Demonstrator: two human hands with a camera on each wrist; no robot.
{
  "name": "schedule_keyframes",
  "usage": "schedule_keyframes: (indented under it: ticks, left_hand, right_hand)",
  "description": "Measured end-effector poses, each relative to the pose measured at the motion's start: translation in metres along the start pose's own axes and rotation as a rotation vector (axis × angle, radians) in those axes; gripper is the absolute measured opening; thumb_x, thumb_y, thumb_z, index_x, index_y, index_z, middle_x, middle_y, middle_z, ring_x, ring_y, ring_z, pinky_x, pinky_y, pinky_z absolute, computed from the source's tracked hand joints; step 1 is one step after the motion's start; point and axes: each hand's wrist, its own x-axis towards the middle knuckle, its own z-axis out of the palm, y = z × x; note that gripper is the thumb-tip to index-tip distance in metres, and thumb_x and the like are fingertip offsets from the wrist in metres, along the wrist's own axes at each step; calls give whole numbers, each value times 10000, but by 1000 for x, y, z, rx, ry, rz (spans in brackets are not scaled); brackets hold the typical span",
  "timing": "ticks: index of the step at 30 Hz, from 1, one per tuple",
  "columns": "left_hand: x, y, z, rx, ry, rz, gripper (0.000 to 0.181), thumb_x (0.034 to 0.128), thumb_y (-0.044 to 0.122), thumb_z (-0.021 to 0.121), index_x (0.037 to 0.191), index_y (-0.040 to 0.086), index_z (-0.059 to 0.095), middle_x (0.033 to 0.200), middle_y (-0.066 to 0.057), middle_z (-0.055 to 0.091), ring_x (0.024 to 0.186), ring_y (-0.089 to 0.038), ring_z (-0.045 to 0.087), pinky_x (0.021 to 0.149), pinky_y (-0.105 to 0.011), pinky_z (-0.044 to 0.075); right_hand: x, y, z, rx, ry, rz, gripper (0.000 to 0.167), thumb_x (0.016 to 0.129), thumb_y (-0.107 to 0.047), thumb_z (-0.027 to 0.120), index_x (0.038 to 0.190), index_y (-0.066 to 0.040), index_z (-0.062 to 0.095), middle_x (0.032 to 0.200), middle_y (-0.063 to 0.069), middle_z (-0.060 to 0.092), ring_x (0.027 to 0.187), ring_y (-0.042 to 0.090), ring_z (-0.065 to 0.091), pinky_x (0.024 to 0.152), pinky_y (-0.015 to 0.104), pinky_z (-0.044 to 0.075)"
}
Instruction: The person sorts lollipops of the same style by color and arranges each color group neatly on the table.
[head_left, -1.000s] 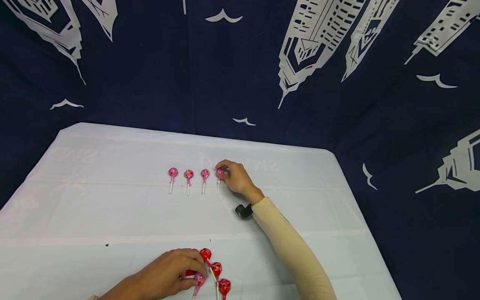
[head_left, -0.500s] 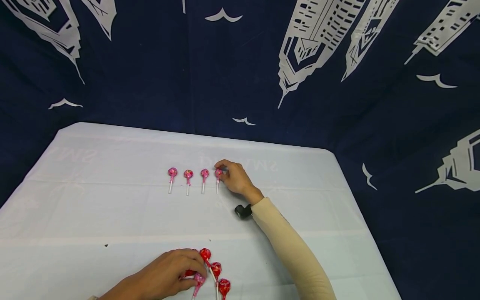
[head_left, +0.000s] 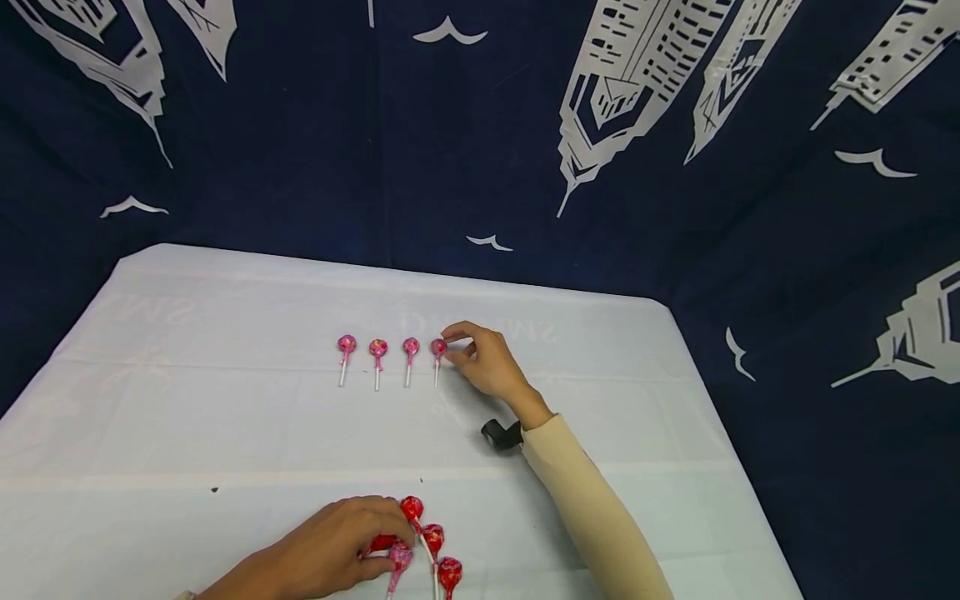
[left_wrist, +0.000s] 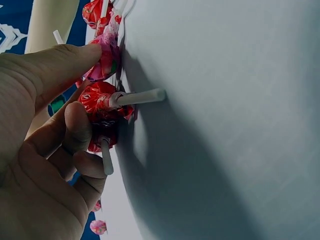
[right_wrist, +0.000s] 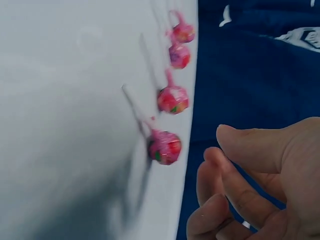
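Four-like row aside, several pink-wrapped lollipops point(head_left: 410, 347) lie side by side on the white table, sticks toward me. Just right of the rightmost pink lollipop point(head_left: 438, 347) is my right hand point(head_left: 487, 360), thumb and fingers apart from it and holding nothing; the right wrist view shows a gap between the fingers and that candy. Near the front, my left hand point(head_left: 341, 542) curls over a cluster of lollipops. Its thumb presses a pink lollipop point(left_wrist: 106, 57), with the index fingertip hidden behind. Red lollipops point(left_wrist: 100, 100) sit against its other fingers.
More red lollipops point(head_left: 450, 573) lie right of the left hand. A black device point(head_left: 501, 435) is at the right wrist. A small dark speck point(head_left: 214, 490) marks the white tabletop point(head_left: 225, 417). Dark blue printed cloth point(head_left: 315, 150) hangs behind the table.
My right hand has let go of the rightmost pink lollipop and drawn slightly right, its fingers spreading. The lollipop stays in the row. My left hand has barely moved.
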Motion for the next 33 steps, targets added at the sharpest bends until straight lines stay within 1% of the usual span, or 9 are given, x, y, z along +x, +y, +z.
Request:
schedule_keyframes:
  ticks: [4,9,14,18,22,26,30,33]
  left_hand:
    - [0,0,0,2,4,5,222,881,222,783,1093,282,748,1090,215,659,1019,15,595,903,-262,536]
    - [-2,-1,-1,19,18,27,217,884,206,778,1085,280,747,1078,218,661,1013,18,596,902,-267,536]
    - [-3,-2,-1,40,34,47,212,888,206,774,1083,285,744,1075,220,663,1013,14,599,901,-273,535]
    - [-2,-1,-1,36,36,39,212,885,210,777,1080,286,746,1067,229,661,1002,21,594,897,-269,534]
    - [-1,-2,0,33,34,29,216,880,214,783,1080,289,747,1063,232,660,1001,22,593,897,-273,534]
    - [-1,-2,0,34,30,21,219,879,224,784,1083,295,748,1064,232,659,1000,23,591,898,-274,535]
    - [-2,-2,0,42,36,31,207,886,226,777,1080,291,747,1072,226,660,1019,13,596,910,-280,533]
    - [-3,-3,1,46,46,40,203,884,222,780,1073,287,749,1073,223,662,1026,8,599,909,-278,534]
  right_hand:
    - [-16,-3,-6,5,-23,-23,283,939,-126,701,1220,-105,672,1189,22,707,816,154,623,713,292,483]
    - [-35,-2,-7,20,-69,-47,277,942,-126,701,1215,-95,670,1178,33,710,805,146,608,709,279,483]
    - [-56,2,-4,35,-131,-98,270,931,-119,715,1196,-88,673,1141,65,722,791,128,598,719,254,475]
    - [-75,3,-4,45,-205,-137,272,924,-149,730,1184,-91,678,1135,54,722,765,97,588,707,240,467]
    - [-95,0,-1,74,-285,-137,292,927,-193,731,1196,-94,674,1156,35,718,732,61,576,679,224,464]
    - [-114,-6,2,112,-348,-115,309,928,-239,731,1196,-100,665,1161,31,702,740,43,577,654,206,461]
    - [-132,-10,3,167,-405,-107,284,924,-249,734,1157,-106,658,1128,43,687,756,21,574,631,193,463]
    - [-145,-11,6,210,-446,-119,251,914,-229,745,1116,-112,652,1089,50,677,751,-3,566,606,176,457]
